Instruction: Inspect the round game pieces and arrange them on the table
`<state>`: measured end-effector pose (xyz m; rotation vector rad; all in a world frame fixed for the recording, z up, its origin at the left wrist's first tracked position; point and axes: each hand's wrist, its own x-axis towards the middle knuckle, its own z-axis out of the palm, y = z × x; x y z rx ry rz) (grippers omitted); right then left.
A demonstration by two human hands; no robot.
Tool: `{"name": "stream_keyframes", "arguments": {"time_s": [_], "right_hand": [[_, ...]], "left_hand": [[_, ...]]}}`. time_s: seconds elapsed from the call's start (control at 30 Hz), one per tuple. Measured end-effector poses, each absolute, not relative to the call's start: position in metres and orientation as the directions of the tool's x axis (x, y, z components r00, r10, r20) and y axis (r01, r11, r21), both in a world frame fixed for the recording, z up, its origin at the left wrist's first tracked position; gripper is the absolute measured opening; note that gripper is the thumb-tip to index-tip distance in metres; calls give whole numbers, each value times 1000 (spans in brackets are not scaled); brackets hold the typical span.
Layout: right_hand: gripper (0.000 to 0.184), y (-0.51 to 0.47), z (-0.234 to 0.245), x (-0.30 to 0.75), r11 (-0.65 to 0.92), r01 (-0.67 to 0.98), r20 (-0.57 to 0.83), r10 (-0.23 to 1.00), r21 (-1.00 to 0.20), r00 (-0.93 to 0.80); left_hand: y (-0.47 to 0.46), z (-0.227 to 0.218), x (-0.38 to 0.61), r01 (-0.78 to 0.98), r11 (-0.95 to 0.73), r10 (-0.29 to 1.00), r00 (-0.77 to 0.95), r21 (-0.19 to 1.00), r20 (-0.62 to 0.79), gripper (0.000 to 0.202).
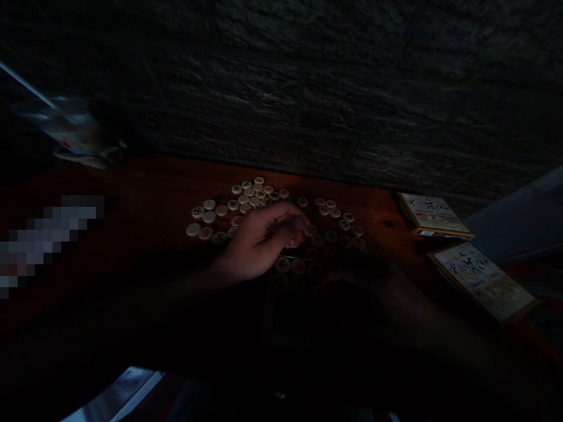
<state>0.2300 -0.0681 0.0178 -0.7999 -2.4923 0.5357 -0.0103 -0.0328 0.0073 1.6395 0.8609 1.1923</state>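
Most discs (pixel 209 217) are strewn on the desk (pixel 149 181), left of the nearer box (pixel 484 278); few seem aligned in rows. The left hand (pixel 266 237) is curled narrowly at 1 disc (pixel 310 230), hold unclear; the right hand's (pixel 352 277) grip cannot be told.

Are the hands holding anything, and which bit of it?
The left hand may be pinching a piece by its left edge, but it's too dark to be sure. The right hand is too dark to tell.
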Motion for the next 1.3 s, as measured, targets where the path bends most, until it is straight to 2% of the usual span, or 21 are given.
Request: {"name": "stream_keyframes", "arguments": {"time_s": [0.53, 0.63, 0.8, 1.0, 1.3], "right_hand": [[29, -67, 15, 230, 802, 446, 332, 578, -397, -745], [25, -68, 15, 232, 830, 420, 324, 537, -367, -779], [32, -66, 14, 235, 872, 353, 320, 459, -339, -829], [25, -69, 17, 229, 879, 363, 359, 461, -308, -812], [22, -72, 16, 224, 873, 423, 367, 487, -245, -792]], "left_hand": [[-31, 2, -11, 26, -374, 877, 333, 927, 345, 15], [-31, 3, -11, 22, -375, 879, 326, 927, 348, 16], [-30, 4, -10, 34, -360, 886, 326, 932, 331, 14], [-31, 4, -9, 35, -356, 884, 337, 934, 324, 12], [-31, -1, -10, 70, -372, 865, 387, 925, 319, 19]]}}
